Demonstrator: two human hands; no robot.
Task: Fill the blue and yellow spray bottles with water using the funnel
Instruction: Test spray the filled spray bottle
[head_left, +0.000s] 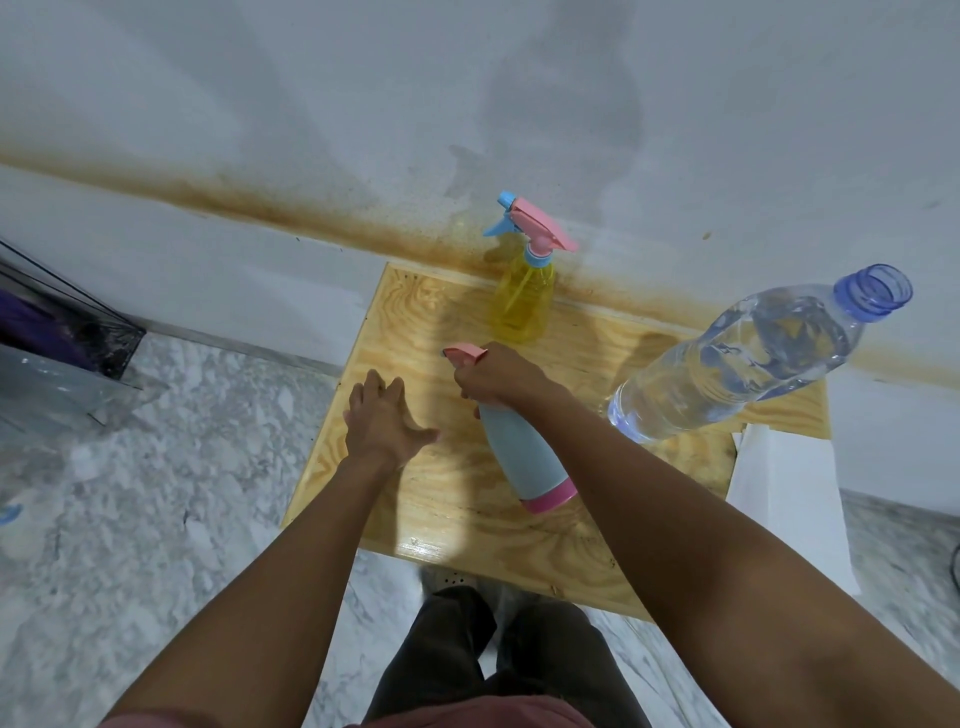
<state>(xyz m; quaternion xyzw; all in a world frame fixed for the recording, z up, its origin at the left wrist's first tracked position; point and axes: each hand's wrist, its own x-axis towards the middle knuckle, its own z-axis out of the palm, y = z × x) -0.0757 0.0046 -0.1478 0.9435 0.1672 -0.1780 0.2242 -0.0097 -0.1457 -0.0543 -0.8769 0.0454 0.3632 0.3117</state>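
Observation:
A blue spray bottle (524, 457) with a pink base and pink spray head stands on the wooden table (426, 499). My right hand (498, 376) grips its spray head and neck. My left hand (384, 421) hovers just left of the bottle, fingers relaxed and spread, holding nothing. A yellow spray bottle (521, 296) with a pink and blue spray head stands at the back of the table by the wall. A large clear water bottle (748, 358) with its cap off stands on the right side of the table. No funnel shows in this view.
The table stands against a white wall (311, 104) with a brown stain along its base. A white sheet (789, 499) hangs off the table's right edge. Marble floor (130, 519) spreads to the left, with a dark clear-sided box (62, 332) at far left.

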